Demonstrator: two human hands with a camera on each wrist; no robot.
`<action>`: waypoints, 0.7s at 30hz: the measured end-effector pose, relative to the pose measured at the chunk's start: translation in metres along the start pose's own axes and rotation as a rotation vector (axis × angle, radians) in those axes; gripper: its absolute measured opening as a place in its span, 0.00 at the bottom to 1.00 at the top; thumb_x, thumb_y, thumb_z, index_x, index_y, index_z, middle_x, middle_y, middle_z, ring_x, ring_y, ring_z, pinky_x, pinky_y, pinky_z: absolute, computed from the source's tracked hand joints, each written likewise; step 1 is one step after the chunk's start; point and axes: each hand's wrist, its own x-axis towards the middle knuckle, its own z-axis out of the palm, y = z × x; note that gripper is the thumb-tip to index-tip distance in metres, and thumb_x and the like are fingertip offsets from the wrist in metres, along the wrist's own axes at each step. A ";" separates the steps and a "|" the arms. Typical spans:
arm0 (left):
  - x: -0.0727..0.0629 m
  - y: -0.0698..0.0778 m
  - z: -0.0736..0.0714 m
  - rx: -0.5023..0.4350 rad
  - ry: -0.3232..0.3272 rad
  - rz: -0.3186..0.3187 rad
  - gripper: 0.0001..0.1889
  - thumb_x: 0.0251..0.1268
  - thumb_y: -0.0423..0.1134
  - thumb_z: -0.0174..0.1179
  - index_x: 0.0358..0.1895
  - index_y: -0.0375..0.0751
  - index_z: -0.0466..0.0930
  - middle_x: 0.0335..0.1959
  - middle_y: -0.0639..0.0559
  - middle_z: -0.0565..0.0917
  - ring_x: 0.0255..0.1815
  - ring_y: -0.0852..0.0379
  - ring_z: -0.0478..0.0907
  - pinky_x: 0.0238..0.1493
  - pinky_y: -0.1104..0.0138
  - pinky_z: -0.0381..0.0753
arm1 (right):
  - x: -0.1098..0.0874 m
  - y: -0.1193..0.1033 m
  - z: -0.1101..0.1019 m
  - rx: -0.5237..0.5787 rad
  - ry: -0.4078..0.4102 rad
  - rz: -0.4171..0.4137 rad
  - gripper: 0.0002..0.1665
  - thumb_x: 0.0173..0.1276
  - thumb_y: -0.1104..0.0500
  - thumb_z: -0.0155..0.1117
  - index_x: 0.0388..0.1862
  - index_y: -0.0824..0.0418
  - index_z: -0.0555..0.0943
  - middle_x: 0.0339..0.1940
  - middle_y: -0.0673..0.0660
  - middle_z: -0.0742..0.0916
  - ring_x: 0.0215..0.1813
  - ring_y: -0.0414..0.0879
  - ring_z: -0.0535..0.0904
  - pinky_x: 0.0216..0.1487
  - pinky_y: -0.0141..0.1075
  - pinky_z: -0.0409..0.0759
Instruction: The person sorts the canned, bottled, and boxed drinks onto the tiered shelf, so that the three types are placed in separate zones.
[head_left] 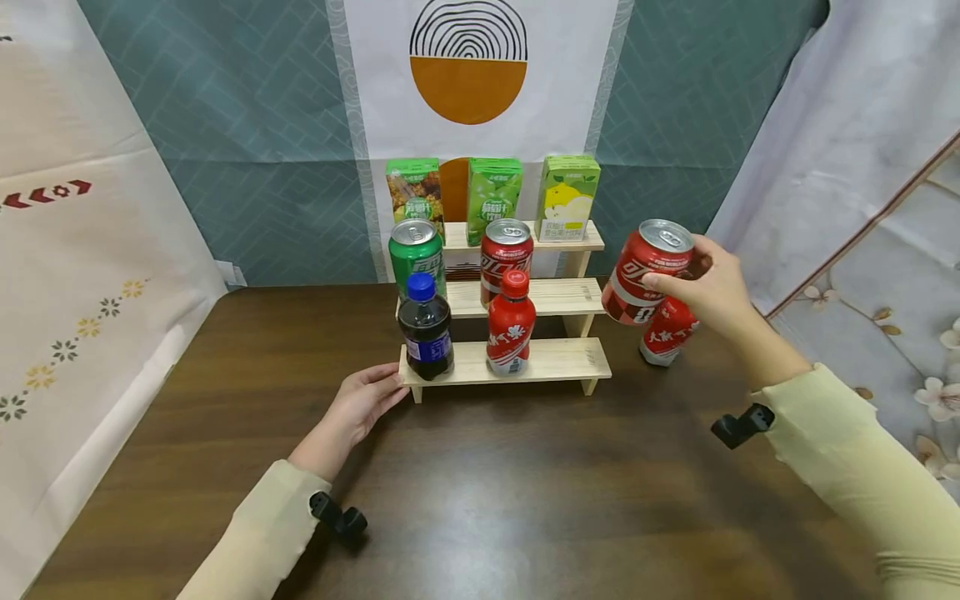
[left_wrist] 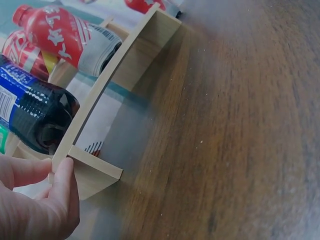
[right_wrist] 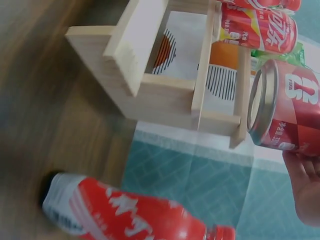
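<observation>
My right hand grips a red cola can in the air, right of a three-tier wooden shelf. In the right wrist view that can hangs near the end of the upper tiers. At the shelf's lower left corner, my left hand pinches the end of the bottom board between thumb and fingers. Close to that hand stands a dark bottle with a blue cap. A red bottle shares the bottom tier. On the middle tier are a green can and another red can.
Three drink cartons, one brown-and-green, one green and one yellow-green, line the top tier. A second red bottle stands on the table right of the shelf, partly behind the held can. Patterned cloths hang behind and at both sides.
</observation>
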 end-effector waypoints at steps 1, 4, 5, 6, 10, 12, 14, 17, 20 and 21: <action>-0.001 0.001 0.000 0.002 0.001 -0.002 0.25 0.69 0.24 0.48 0.68 0.20 0.55 0.56 0.35 0.70 0.38 0.66 0.79 0.47 0.74 0.81 | 0.004 -0.002 0.004 0.008 0.001 0.010 0.27 0.58 0.56 0.71 0.56 0.56 0.73 0.36 0.32 0.81 0.40 0.29 0.78 0.42 0.19 0.75; -0.002 0.002 0.000 0.002 0.003 -0.010 0.25 0.69 0.24 0.48 0.68 0.20 0.55 0.54 0.37 0.71 0.37 0.66 0.79 0.47 0.74 0.81 | 0.013 -0.005 0.015 0.048 0.002 0.036 0.31 0.58 0.55 0.72 0.59 0.58 0.72 0.40 0.36 0.81 0.45 0.32 0.77 0.45 0.22 0.75; -0.002 0.002 0.000 0.004 -0.001 -0.010 0.25 0.69 0.24 0.48 0.68 0.20 0.55 0.54 0.37 0.72 0.37 0.66 0.79 0.47 0.74 0.81 | 0.016 -0.005 0.018 0.060 0.001 0.042 0.32 0.58 0.54 0.72 0.60 0.58 0.72 0.41 0.37 0.81 0.46 0.32 0.77 0.46 0.22 0.75; -0.002 0.002 0.000 0.005 -0.004 -0.010 0.26 0.70 0.25 0.48 0.68 0.20 0.55 0.54 0.37 0.71 0.37 0.66 0.79 0.48 0.74 0.80 | 0.018 -0.006 0.020 0.073 -0.001 0.050 0.33 0.58 0.54 0.72 0.61 0.58 0.71 0.43 0.39 0.81 0.47 0.33 0.76 0.47 0.23 0.75; 0.000 0.001 -0.002 -0.010 -0.019 0.004 0.23 0.68 0.26 0.51 0.65 0.23 0.63 0.53 0.38 0.74 0.38 0.66 0.80 0.48 0.74 0.80 | 0.026 -0.007 0.031 0.085 -0.005 0.071 0.36 0.57 0.53 0.73 0.63 0.59 0.70 0.48 0.45 0.81 0.50 0.35 0.75 0.50 0.27 0.75; 0.000 0.000 -0.002 -0.013 -0.018 0.003 0.23 0.68 0.25 0.51 0.65 0.24 0.63 0.53 0.38 0.74 0.38 0.66 0.80 0.48 0.74 0.80 | 0.030 -0.006 0.036 0.097 -0.006 0.076 0.37 0.57 0.53 0.73 0.63 0.60 0.70 0.50 0.48 0.81 0.50 0.36 0.75 0.52 0.31 0.75; 0.000 0.000 -0.001 -0.017 -0.012 -0.004 0.23 0.69 0.25 0.50 0.66 0.24 0.62 0.52 0.40 0.75 0.37 0.67 0.80 0.47 0.75 0.81 | 0.033 -0.005 0.041 0.094 -0.008 0.079 0.38 0.56 0.53 0.73 0.63 0.60 0.70 0.51 0.50 0.81 0.50 0.36 0.75 0.53 0.33 0.75; -0.002 0.001 0.000 -0.002 -0.001 -0.018 0.25 0.70 0.25 0.47 0.68 0.21 0.56 0.52 0.39 0.74 0.36 0.67 0.79 0.46 0.75 0.81 | 0.038 -0.002 0.046 0.082 -0.013 0.070 0.38 0.56 0.53 0.74 0.63 0.61 0.70 0.52 0.53 0.81 0.50 0.36 0.75 0.54 0.35 0.74; -0.002 0.002 0.000 0.005 -0.003 -0.025 0.26 0.70 0.25 0.47 0.68 0.21 0.55 0.54 0.38 0.72 0.37 0.67 0.79 0.46 0.75 0.80 | 0.041 0.001 0.050 0.059 -0.018 0.064 0.39 0.55 0.52 0.74 0.63 0.61 0.70 0.53 0.56 0.81 0.49 0.37 0.75 0.54 0.36 0.74; -0.002 0.002 0.000 0.006 -0.003 -0.023 0.26 0.70 0.25 0.47 0.68 0.22 0.55 0.56 0.37 0.71 0.37 0.67 0.79 0.47 0.75 0.80 | 0.042 0.001 0.051 0.053 -0.020 0.059 0.39 0.55 0.52 0.74 0.63 0.62 0.71 0.54 0.57 0.81 0.49 0.38 0.75 0.54 0.36 0.74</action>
